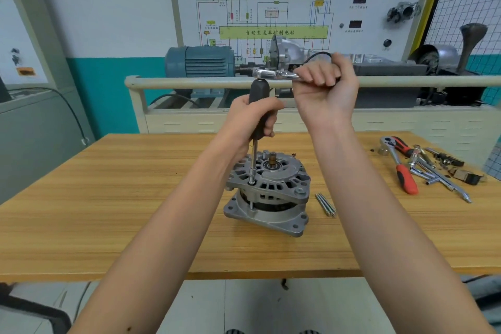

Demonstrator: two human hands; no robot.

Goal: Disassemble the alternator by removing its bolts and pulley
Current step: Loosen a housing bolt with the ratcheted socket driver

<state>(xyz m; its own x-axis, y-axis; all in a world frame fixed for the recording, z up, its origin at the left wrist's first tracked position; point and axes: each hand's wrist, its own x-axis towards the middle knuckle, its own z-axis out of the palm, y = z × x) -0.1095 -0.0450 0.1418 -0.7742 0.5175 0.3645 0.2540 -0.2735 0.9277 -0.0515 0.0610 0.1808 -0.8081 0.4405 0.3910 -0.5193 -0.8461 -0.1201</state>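
1. Alternator (267, 192) sits mid table; driver (257, 116) stands vertical on its left bolt (251, 183).
2. Left hand (252, 122) grips the driver.
3. Right hand (325, 84) grips the ratchet (273, 74), lying horiz. on top, handle pointing right.

On the wooden surface (108, 198) we saw the alternator (267, 192) at centre, loose bolts (325, 204) beside it at three o'clock, and ratchets and small parts (423, 168) at two o'clock.

I am wearing no sleeves or gloves: my forearms and both hands, left hand (254, 119) and right hand (322, 87), are showing bare.
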